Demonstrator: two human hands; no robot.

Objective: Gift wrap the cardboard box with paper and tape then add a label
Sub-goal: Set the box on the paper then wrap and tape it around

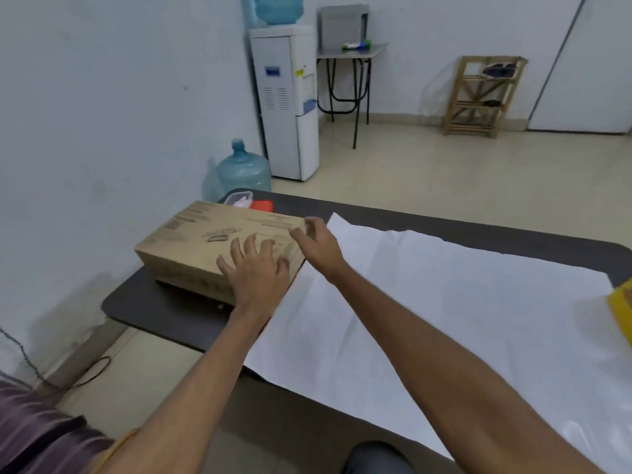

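A flat brown cardboard box (191,241) lies at the left end of the dark table (150,309). My left hand (254,270) rests on the box's near right corner with fingers spread. My right hand (316,242) reaches to the box's far right corner, its fingers loosely curled against the edge. A large sheet of white wrapping paper (427,302) is spread over the table to the right of the box, its left edge reaching under the box's side.
A clear container (239,197) and a red object (262,205) sit behind the box. A yellow item (622,309) shows at the right edge. Beyond the table stand a water dispenser (285,104), a water bottle (243,172), a folding table and a wooden rack (482,97).
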